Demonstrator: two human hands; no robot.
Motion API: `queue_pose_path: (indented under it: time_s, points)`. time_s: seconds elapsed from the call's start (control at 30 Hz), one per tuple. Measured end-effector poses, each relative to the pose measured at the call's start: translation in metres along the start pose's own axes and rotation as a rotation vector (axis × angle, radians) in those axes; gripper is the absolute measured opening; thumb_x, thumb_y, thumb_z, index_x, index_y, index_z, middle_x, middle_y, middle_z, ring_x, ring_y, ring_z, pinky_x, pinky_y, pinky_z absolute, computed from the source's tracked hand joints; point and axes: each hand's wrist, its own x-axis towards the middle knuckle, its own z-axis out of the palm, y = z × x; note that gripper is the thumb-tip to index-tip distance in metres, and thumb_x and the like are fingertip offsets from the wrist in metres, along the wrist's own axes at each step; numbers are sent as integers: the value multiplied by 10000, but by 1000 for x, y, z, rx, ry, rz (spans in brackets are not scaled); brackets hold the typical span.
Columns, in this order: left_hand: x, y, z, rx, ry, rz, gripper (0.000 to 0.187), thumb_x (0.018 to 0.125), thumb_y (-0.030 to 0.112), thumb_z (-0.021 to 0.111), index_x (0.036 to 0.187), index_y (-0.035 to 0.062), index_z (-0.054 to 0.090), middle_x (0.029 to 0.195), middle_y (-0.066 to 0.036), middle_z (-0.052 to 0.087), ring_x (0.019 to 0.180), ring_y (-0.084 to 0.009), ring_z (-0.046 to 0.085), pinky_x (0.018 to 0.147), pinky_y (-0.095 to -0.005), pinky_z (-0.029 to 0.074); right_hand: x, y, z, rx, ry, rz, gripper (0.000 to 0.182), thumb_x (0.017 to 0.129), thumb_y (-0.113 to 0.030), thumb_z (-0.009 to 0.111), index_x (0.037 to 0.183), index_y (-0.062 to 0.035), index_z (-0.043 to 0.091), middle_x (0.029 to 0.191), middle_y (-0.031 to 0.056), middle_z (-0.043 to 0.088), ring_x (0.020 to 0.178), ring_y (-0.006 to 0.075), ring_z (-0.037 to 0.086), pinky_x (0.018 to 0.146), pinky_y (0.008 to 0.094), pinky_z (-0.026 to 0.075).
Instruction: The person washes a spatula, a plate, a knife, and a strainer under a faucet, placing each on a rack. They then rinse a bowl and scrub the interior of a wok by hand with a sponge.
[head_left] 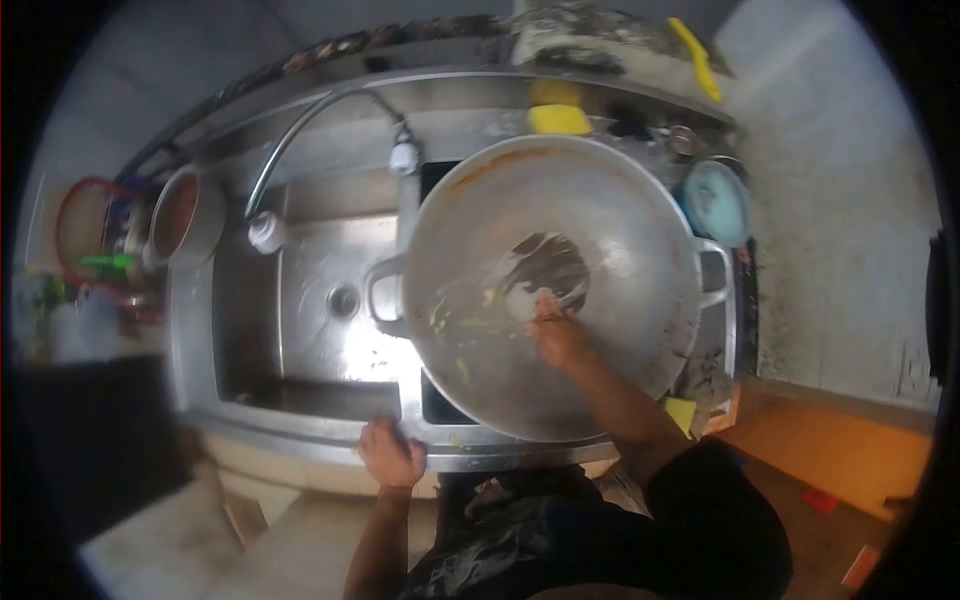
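Note:
A wide metal wok (640, 230) with two loop handles sits over the right side of the steel sink unit. Down inside it is my right hand (560, 335), fingers together and pointing at the bottom. Something small and pale shows at the fingertips, too blurred to name. Around them is a dark, streaky wet patch (548, 265), with yellowish bits stuck to the wok's wall on the left. My left hand (390, 453) rests on the front edge of the sink (320, 432), thumb apart from the fingers, holding nothing.
Left of the wok is a sink basin (345, 250) with a drain and a curved faucet (290, 150). A pot (205, 220) stands on the far left. Behind the wok lies a yellow sponge (560, 120); a light-blue bowl (715, 203) sits at its right, near the wall.

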Motion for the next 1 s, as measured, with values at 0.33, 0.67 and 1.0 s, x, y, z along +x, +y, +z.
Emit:
queue_pose_path:
  time_s: [0.33,0.67,1.0]
  points:
    - [-12,-1,6,85,30,5,590,768,289,593,1276,-3,530,1134,-225,587,1100,-438,533,998,-540,354,-9,8,-2,27,18,8,662,1044,-445,446,1567,-47,360,1719,136,52,1581,298,108,1242,545,174]
    - [-14,1,14,106,52,19,631,770,323,569,1314,5,531,1172,-208,587,1152,-426,522,969,-555,362,-36,76,-28,-66,176,374,1235,793,-560,775,1641,-80,16,1671,296,-111,1558,420,-137,1234,576,-49]
    - [-13,-4,14,128,-61,-41,698,777,317,571,1382,-23,488,1285,-230,561,1254,-431,481,1038,-548,328,4,52,-75,-99,34,458,1456,703,-591,851,1614,-121,-183,1643,315,-201,1533,424,-231,1210,609,-94]
